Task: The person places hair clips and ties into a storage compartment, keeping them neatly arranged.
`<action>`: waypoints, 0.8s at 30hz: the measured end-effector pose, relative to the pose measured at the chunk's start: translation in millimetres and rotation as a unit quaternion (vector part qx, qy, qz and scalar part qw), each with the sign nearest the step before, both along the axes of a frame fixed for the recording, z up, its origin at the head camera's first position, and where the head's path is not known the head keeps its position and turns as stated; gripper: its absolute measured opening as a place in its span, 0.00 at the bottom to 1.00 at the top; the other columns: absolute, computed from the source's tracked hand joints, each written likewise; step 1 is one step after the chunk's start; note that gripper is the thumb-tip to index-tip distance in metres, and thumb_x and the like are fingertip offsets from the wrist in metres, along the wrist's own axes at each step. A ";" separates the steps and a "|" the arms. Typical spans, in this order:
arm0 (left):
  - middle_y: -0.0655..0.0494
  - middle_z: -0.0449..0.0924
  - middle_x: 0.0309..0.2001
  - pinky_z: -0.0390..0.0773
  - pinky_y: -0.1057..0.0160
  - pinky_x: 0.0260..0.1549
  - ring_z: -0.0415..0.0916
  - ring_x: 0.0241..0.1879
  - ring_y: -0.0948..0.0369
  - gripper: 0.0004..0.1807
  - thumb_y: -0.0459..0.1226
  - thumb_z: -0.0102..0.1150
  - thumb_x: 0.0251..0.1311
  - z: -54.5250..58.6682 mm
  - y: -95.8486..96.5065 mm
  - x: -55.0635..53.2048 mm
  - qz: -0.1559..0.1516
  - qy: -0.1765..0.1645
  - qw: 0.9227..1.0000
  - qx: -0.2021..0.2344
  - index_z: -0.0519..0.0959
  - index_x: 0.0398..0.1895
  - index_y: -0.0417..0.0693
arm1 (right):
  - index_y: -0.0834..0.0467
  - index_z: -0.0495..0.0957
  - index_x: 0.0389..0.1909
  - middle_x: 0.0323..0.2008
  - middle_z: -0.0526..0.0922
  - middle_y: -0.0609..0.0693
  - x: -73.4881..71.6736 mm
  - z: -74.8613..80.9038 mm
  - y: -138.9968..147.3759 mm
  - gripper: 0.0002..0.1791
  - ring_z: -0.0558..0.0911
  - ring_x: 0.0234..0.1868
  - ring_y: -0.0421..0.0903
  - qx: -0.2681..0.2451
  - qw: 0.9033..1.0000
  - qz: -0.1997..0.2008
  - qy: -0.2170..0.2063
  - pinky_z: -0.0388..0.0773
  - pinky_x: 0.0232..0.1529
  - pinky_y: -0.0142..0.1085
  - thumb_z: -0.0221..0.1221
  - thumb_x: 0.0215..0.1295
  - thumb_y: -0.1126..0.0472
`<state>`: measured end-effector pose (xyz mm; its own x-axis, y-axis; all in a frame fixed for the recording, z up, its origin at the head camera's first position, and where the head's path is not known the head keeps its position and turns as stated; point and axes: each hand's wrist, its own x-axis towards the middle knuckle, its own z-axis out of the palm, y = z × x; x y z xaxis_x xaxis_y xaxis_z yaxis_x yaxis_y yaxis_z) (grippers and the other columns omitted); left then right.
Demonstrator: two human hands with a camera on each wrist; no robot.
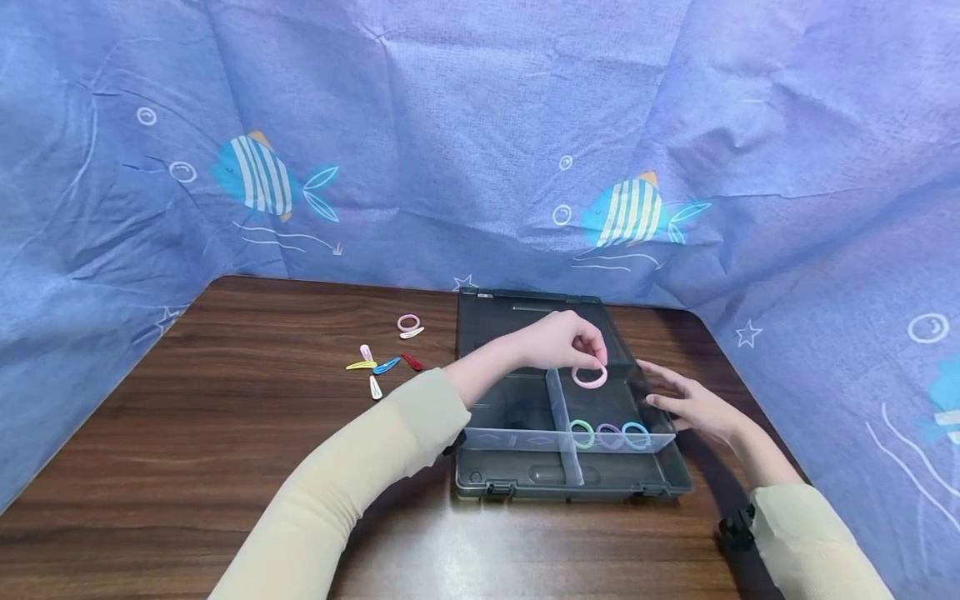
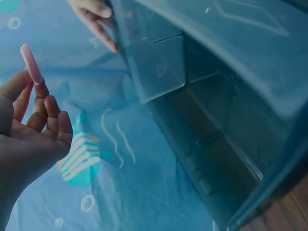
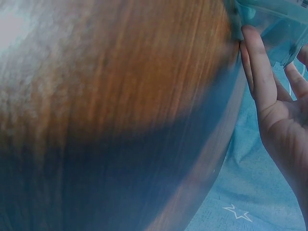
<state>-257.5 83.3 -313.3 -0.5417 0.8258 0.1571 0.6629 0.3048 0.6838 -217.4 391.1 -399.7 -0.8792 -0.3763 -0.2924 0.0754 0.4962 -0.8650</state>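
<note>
Between thumb and fingertips my left hand pinches a pink hair tie above the back right compartment of a dark clear plastic box. In the left wrist view the pink hair tie appears edge-on, apart from the box walls. My right hand rests its spread fingers against the box's right side, and in the right wrist view the fingers lie along its wall. Inside that compartment, a green hair tie, a purple hair tie and a blue hair tie stand in a row by the divider.
The box's lid lies open toward the back. Left on the wooden table are another pink hair tie and several snap hair clips, among them a yellow clip, a blue clip and a red clip. A blue fish-print cloth hangs behind.
</note>
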 end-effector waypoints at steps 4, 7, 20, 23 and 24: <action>0.61 0.82 0.29 0.71 0.75 0.31 0.73 0.28 0.71 0.02 0.35 0.62 0.58 -9.2 9.0 -3.4 -0.012 0.017 1.000 -0.008 0.83 0.33 0.48 | 0.53 0.44 0.74 0.69 0.50 0.68 -0.7 -0.5 0.3 0.38 0.68 0.60 0.57 -0.001 1.000 -0.002 -0.004 0.78 0.44 0.50 0.53 0.69 0.56; 0.62 0.82 0.29 0.70 0.75 0.31 0.73 0.28 0.71 0.02 0.35 0.63 0.58 -16.1 13.5 -7.3 -0.017 0.033 0.999 -0.018 0.83 0.33 0.49 | 0.53 0.44 0.74 0.69 0.50 0.68 -1.2 -1.1 1.3 0.38 0.70 0.59 0.53 -0.003 1.000 0.000 -0.004 0.78 0.44 0.50 0.53 0.69 0.56; 0.62 0.81 0.33 0.69 0.76 0.34 0.72 0.32 0.70 0.02 0.38 0.63 0.58 -42.0 20.3 -28.1 -0.036 0.096 0.993 -0.064 0.84 0.33 0.51 | 0.54 0.43 0.74 0.69 0.48 0.68 -1.6 0.1 0.0 0.38 0.64 0.62 0.62 -0.008 1.000 0.005 0.004 0.77 0.43 0.52 0.52 0.70 0.57; 0.62 0.80 0.34 0.68 0.76 0.38 0.72 0.35 0.69 0.03 0.39 0.63 0.58 -47.3 20.7 -28.6 -0.044 0.119 0.989 -0.083 0.84 0.33 0.52 | 0.54 0.43 0.74 0.69 0.48 0.68 -1.7 -0.6 0.4 0.38 0.63 0.63 0.64 -0.008 1.000 0.004 0.003 0.77 0.43 0.52 0.53 0.69 0.57; 0.62 0.80 0.34 0.67 0.75 0.40 0.72 0.37 0.69 0.04 0.40 0.63 0.58 -49.1 20.6 -28.2 -0.045 0.128 0.987 -0.090 0.84 0.33 0.52 | 0.53 0.43 0.74 0.69 0.48 0.69 -1.8 -1.1 0.6 0.38 0.62 0.63 0.64 -0.008 1.000 0.005 0.003 0.77 0.43 0.52 0.52 0.69 0.57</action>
<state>-285.7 103.8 -362.5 -0.4265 0.8956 0.1261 0.8370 0.3380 0.4302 -219.2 391.7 -400.8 -0.8772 -0.3887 -0.2819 0.0661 0.4837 -0.8727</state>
